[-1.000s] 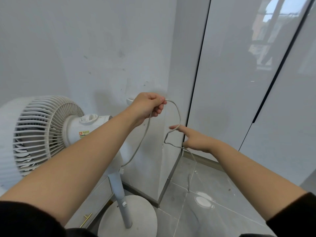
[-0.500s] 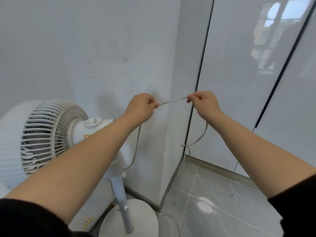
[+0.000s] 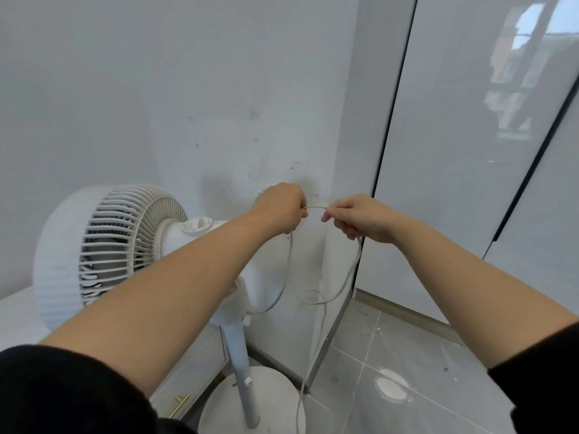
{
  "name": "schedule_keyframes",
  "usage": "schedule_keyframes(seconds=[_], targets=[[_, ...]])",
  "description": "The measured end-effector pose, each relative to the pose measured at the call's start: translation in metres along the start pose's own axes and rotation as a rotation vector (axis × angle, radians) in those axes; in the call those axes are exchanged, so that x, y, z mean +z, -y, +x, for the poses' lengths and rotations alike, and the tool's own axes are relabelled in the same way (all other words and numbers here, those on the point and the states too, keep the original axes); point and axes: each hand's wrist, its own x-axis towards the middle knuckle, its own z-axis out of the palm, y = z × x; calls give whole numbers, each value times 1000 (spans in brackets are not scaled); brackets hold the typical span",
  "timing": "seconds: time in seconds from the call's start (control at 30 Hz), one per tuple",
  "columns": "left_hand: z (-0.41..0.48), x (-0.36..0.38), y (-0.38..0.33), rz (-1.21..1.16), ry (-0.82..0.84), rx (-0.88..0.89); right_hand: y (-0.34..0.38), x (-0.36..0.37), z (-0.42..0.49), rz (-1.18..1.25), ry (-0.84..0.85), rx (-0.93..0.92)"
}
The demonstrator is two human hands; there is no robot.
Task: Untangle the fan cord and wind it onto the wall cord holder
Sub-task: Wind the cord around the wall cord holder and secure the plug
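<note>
White cord (image 3: 315, 207): short span arched between both hands, close against the wall (image 3: 219, 120).
Left hand (image 3: 279, 208): grip clamped on it.
Right hand (image 3: 360, 219): fingertips pinch it.
Slack: loops below, trailing to the floor (image 3: 391, 339) beside the fan (image 3: 106, 245).
Progress: winding seems barely begun; holder hidden behind the hands.

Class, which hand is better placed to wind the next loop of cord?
Probably the right hand: the slack cord hangs from it toward the floor, while the left hand pinches the stretch running back to the fan.
</note>
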Motion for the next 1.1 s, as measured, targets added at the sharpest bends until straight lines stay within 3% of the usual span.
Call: schedule_keyframes(seconds=[0.17,0.33,0.4,0.53,0.87,1.1], targets=[[2,-15,17,-77,151,-13,5,13,9,-45,-287,-72],[-8,-35,33,490,728,-50,4,25,19,-60,-447,-115],[-8,-38,37,655,861,-65,5,29,23,-55,-464,-111],[-14,-37,41,777,827,-72,8,39,29,-53,-440,-103],[-20,-38,39,824,772,-48,9,48,30,-38,-402,-78],[-22,-40,40,777,818,-163,15,48,33,-84,-394,-95]])
